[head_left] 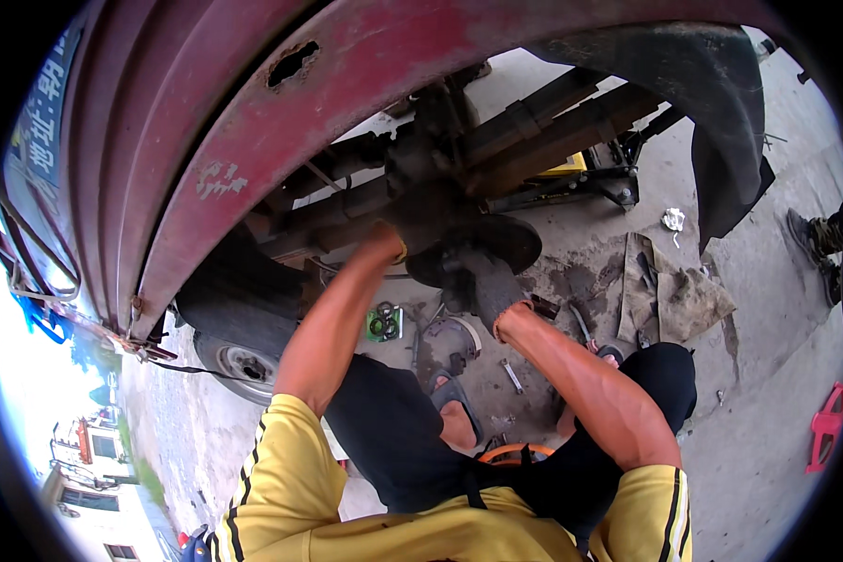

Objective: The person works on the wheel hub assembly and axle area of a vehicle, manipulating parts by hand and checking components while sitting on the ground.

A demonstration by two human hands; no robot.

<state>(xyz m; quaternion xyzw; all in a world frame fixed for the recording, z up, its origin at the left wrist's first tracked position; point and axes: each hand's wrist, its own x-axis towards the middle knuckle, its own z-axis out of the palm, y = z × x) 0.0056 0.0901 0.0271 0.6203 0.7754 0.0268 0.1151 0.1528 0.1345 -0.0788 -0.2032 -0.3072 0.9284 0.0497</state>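
Both my arms reach to a dark, greasy axle end under the raised red vehicle body. A round dark brake plate surrounds the axle end. My right hand, in a dark dirty glove, is in front of this plate with its fingers curled round a dark part at the centre. What that part is does not show clearly. My left hand reaches in at the plate's left side, with a yellowish glove cuff at the wrist. Its fingers disappear into the dark parts.
A curved brake shoe, a green pack with black rings and a wrench lie on the concrete. A dirty cloth lies right. Beyond are a jack and black mudguard; a wheel stands left, a pink stool right.
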